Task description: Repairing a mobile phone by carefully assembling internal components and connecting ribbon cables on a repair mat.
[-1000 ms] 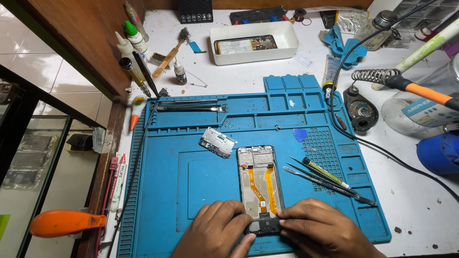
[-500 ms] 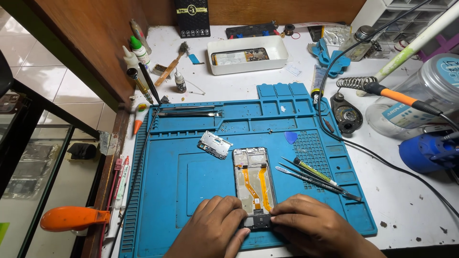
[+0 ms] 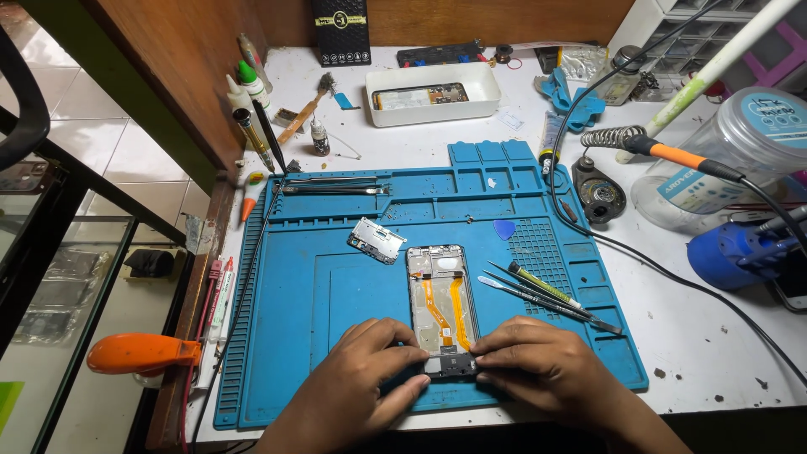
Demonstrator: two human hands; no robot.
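Both my hands work the bottom end of an opened phone frame (image 3: 443,307) lying face down on the blue repair mat (image 3: 336,286), near its front edge. My left hand (image 3: 363,378) curls around the lower left corner, thumb and forefinger pinched narrow against the small dark board (image 3: 451,364) at the frame's foot. My right hand (image 3: 538,370) presses in from the other side, fingertips closed on the same board's right edge. Two orange flex cables (image 3: 445,307) run up the middle of the frame, just above the fingers.

A loose metal shield plate (image 3: 377,240) sits on the mat to the upper left of the frame, apart from it. Tweezers and a thin spudger (image 3: 538,296) lie just beside the frame's right edge, and a blue pick (image 3: 504,228) rests farther up the mat.

As I read it, the risk is in the pinch: uneven force from either side could tilt the board and crease or tear the orange cables. A slipping right hand could also knock the nearby tools into the open frame.
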